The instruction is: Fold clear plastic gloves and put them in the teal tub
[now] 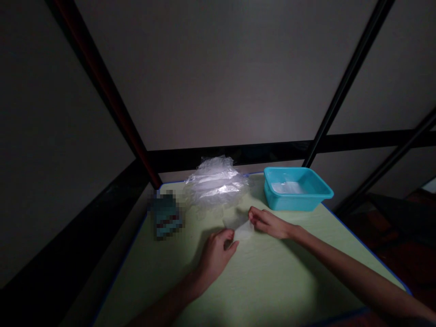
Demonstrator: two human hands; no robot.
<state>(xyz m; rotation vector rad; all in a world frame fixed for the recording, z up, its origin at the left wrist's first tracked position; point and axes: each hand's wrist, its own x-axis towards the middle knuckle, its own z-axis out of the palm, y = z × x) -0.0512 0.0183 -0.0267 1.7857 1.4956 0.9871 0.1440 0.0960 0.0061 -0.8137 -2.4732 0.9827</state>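
Note:
A small, thin, translucent plastic sheet (244,230) lies low over the table between my two hands, with a crease or edge running from one to the other. My right hand (267,222) pinches its right end between thumb and fingertips. At the sheet's left end is my left hand (216,254), its index fingertip touching the plastic while the thumb stands apart. Just beyond them spreads a shiny pile of thin clear plastic pieces (216,184); their exact kind is unclear. A turquoise plastic basin (296,202) at the back right holds some whitish translucent material (289,187).
The pale green table (272,281) has a blue edge. A blurred-out dark greenish item (166,215) rests at its left side. Directly behind the table rises a grey panelled wall (225,77) with dark strips.

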